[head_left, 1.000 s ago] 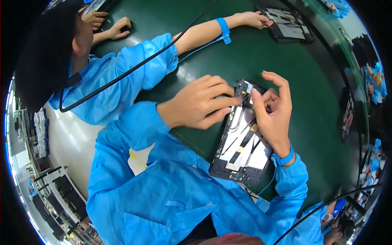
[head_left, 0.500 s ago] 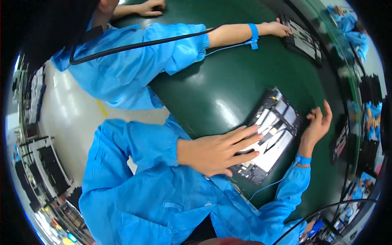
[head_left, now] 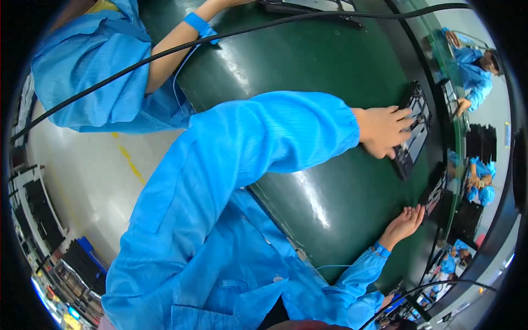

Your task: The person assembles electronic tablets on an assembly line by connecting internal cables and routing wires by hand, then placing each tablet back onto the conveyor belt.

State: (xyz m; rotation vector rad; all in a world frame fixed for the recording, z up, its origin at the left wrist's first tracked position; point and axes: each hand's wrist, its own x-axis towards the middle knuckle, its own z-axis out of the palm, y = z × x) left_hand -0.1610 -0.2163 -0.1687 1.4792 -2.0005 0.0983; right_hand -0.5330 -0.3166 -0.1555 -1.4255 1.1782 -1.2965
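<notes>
on green belt (head_left: 330, 71), two devices (head_left: 413, 129)

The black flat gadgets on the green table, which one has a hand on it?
The black device at the table's far right edge: the person's left hand lies flat on it. The other device, at the picture's top, sits beside a co-worker's arm.

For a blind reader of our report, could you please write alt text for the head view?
The person's left hand rests on a dark tray at the far edge of a green table, while the right hand lies open and empty on the table. A co-worker's arm with a blue wristband reaches across.
</notes>
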